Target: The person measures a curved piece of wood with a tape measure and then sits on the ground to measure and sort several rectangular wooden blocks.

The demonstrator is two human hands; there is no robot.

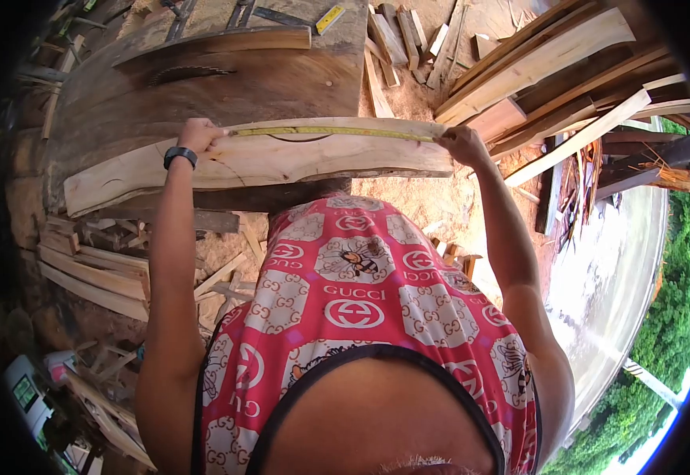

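Observation:
A pale wooden plank (297, 158) with one wavy edge lies across the near edge of the saw table, its right end jutting past the table. Along its far edge stretches a yellow tape measure (329, 131). My left hand (200, 138), with a dark watch on its wrist, pinches the tape toward the plank's left part. At the plank's right end my right hand (462, 145) is closed on the other end of the tape. A dark curved pencil-like line or knot shows beneath the tape's middle.
The saw table (313, 91) has a circular saw blade (190, 74) rising through it, with a curved board (226, 46) behind. A yellow level-like tool (330, 20) lies at the back. Stacked planks (543, 67) stand right; more boards (95, 277) lie lower left.

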